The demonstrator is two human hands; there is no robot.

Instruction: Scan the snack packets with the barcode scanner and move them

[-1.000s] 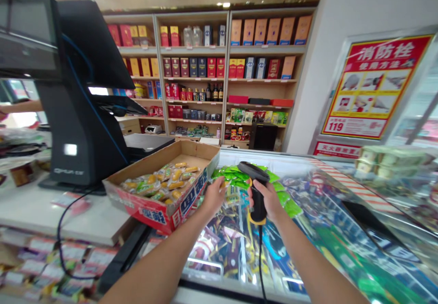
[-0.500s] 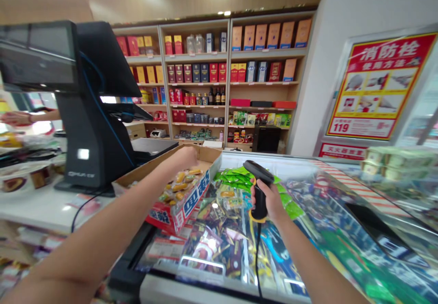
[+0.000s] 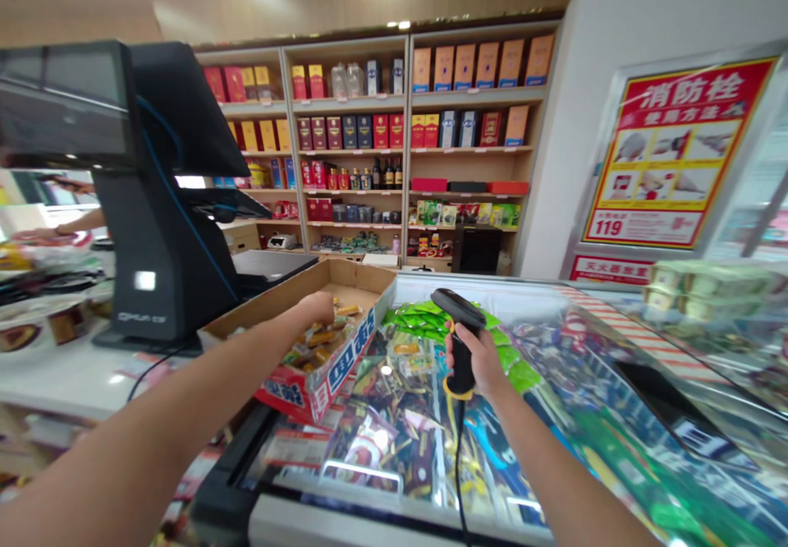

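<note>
My right hand point(image 3: 482, 360) is wrapped round the grip of a black barcode scanner point(image 3: 461, 342) with yellow trim. It holds the scanner upright above the glass counter, and a black cord hangs from its base. My left hand point(image 3: 317, 309) is lowered into an open cardboard box point(image 3: 366, 276) with a red, white and blue printed front. It is over the small yellow-orange wrapped snacks point(image 3: 320, 340) inside. The fingers point down and away from me, so their grip is hidden. Green packets point(image 3: 424, 317) lie on the glass just behind the scanner.
A black checkout terminal point(image 3: 160, 227) stands left of the box. Assorted packaged goods show through the glass counter point(image 3: 419, 489). A dark phone point(image 3: 671, 411) lies on the right, near stacked pale cartons point(image 3: 707, 292). Another person's arm point(image 3: 80, 222) shows at far left.
My left hand has moved down and slightly left, lower among the snacks in the box. My right hand still holds the scanner in nearly the same place.
</note>
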